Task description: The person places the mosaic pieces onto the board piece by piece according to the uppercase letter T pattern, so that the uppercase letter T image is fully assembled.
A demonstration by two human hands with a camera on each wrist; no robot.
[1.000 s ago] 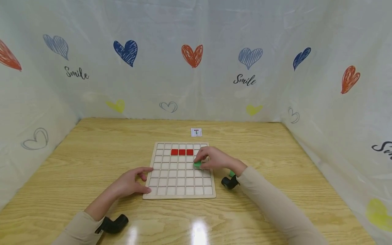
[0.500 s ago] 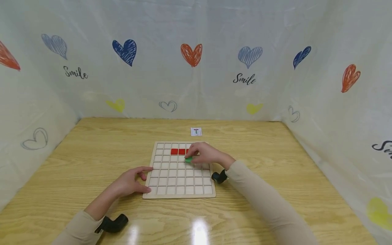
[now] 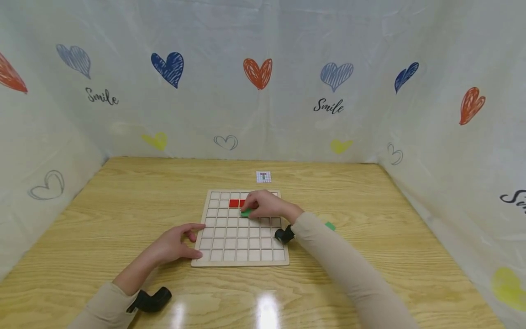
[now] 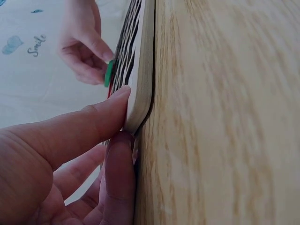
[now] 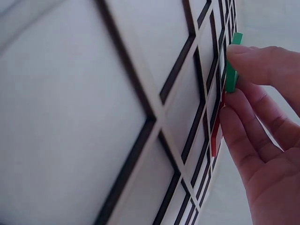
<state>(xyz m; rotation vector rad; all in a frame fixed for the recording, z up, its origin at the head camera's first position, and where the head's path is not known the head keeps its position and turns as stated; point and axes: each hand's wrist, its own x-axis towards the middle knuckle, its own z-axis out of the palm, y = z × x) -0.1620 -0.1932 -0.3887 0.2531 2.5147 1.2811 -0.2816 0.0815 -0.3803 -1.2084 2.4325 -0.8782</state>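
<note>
A wooden grid board (image 3: 240,263) lies on the table. My left hand (image 3: 170,244) rests at its left edge, index finger and thumb spread apart; in the left wrist view the thumb (image 4: 110,105) touches the rim near a corner. Over the upper part of the grid, my right hand (image 3: 267,204) pinches a green square tile (image 3: 246,213) between thumb and fingers. That tile (image 5: 231,77) stands tilted against the grid in the right wrist view, just below the row of red tiles (image 3: 234,203). The right hand covers part of that row.
Another green tile (image 3: 330,225) lies on the table beyond the right sleeve, partly covered by it. A small card with a printed T pattern (image 3: 263,177) lies behind the board. White sheeting with hearts (image 3: 258,74) encloses the table at back and sides.
My right hand has moved left across the board with the green tile, to just below the red row, covering some of it. A green tile at right shows past the sleeve. The left hand stays put.
</note>
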